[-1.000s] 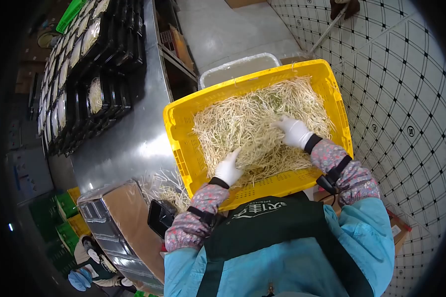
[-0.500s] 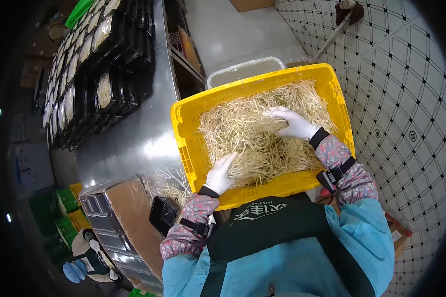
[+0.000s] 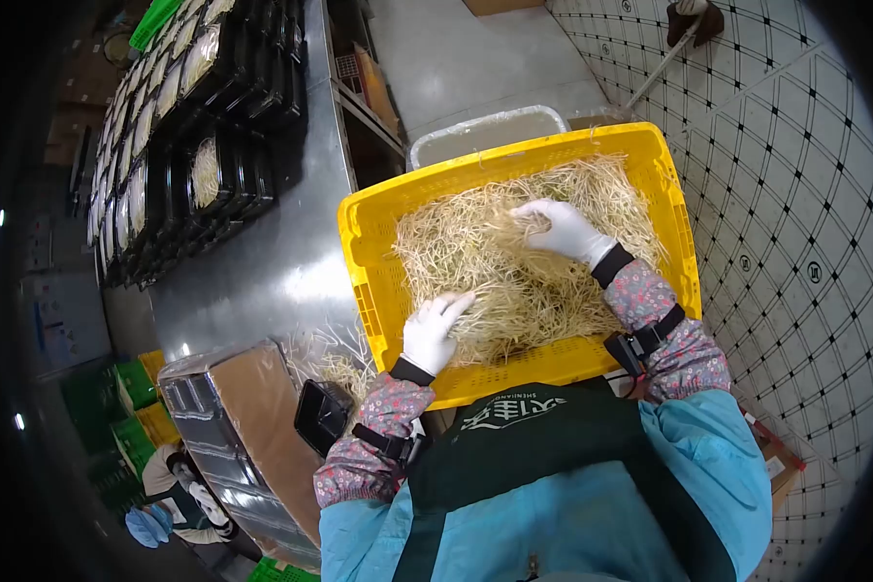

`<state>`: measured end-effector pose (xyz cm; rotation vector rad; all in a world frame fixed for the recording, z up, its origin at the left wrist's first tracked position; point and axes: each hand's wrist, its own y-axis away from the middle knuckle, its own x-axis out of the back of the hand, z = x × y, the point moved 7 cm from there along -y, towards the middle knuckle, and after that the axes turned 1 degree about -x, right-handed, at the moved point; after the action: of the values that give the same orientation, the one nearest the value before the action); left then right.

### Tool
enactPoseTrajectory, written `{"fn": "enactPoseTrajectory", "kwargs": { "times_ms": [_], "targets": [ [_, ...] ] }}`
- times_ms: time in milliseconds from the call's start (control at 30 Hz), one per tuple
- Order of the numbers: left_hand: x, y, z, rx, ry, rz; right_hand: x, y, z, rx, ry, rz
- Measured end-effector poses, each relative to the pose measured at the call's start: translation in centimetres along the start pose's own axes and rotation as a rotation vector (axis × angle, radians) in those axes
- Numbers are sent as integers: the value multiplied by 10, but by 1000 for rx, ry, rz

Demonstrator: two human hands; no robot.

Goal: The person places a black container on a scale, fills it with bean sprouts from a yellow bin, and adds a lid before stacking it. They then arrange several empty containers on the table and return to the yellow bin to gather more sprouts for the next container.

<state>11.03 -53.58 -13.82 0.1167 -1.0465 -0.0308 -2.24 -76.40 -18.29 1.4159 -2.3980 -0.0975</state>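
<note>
A yellow plastic crate (image 3: pixel 361 281) holds a heap of pale bean sprouts (image 3: pixel 553 301). My white-gloved right hand (image 3: pixel 565 233) is over the middle of the heap, its fingers closed round a loose clump of sprouts. Nearer the crate's left front corner, my white-gloved left hand (image 3: pixel 431 333) has its fingers curled on another clump at the edge of the heap. The undersides of both hands are hidden.
Filled black trays (image 3: pixel 209 175) are stacked on the metal table (image 3: pixel 262 272) at left. Loose sprouts, a black tray (image 3: pixel 322 417) and a box of wrapped trays (image 3: pixel 262 398) lie nearby. A grey tub (image 3: pixel 485 136) stands behind the crate. Another person (image 3: pixel 179 500) works at lower left.
My right hand has moved slightly left and closed round sprouts, lifting a clump a little. The left hand's fingers have curled further over the sprouts at its edge.
</note>
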Motion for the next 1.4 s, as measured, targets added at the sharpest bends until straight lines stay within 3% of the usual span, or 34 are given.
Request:
{"fn": "enactPoseTrajectory", "kwargs": {
  "times_ms": [33,67,167,200,333,433,500,533,600,633,733,767,833,900,967,1033,1067,1133,1167,1200,1300,1333,1400],
  "targets": [
    [6,-6,9,-57,-36,35,-5,-3,-18,102,-109,-53],
    [-12,-8,1,-72,-73,-72,-19,-5,-13,-15,-54,-139],
    [3,-9,8,-46,64,-86,-23,-11,-30,143,-120,-168],
    [5,-11,2,-12,114,-120,-15,-13,-27,178,57,-157],
    [18,-58,-35,117,341,104,20,-41,21,11,376,99],
    [-4,-120,-65,57,279,158,34,-60,47,-183,488,209],
    [-34,-153,-89,36,115,208,13,-74,57,-204,598,172],
    [-41,-161,-92,76,-13,273,-1,-80,71,-164,699,259],
    [-61,-151,-91,170,123,91,-28,-67,53,-185,754,294],
    [-71,-138,-88,216,187,-5,-47,-55,45,-272,653,84],
    [-66,-52,-51,103,285,8,-99,22,4,158,798,-74],
    [-65,-24,-42,91,328,-45,-101,48,-17,141,733,-270],
    [-45,9,-26,101,455,-152,-109,74,-18,252,690,-382],
    [-30,9,-44,306,541,-205,-93,52,-17,131,391,-496],
    [-12,-25,-75,379,495,-17,-57,-2,-6,-77,363,-326],
    [-19,-66,-114,425,495,199,-25,-58,18,-162,490,-86],
    [-11,-89,-114,305,275,275,-23,-80,43,-136,653,47],
    [-28,-109,-122,326,129,324,-36,-92,57,-135,855,199],
    [-45,-108,-124,330,124,310,-49,-86,52,-170,891,222],
    [-71,-102,-124,303,144,174,-65,-73,42,-203,831,106],
    [-91,-40,-66,194,314,-245,-111,4,0,7,833,-278],
    [-98,-8,-51,140,260,-285,-119,39,-8,116,731,-324],
    [-88,34,-19,127,225,-352,-122,93,-18,196,835,-442]
  ]
}}
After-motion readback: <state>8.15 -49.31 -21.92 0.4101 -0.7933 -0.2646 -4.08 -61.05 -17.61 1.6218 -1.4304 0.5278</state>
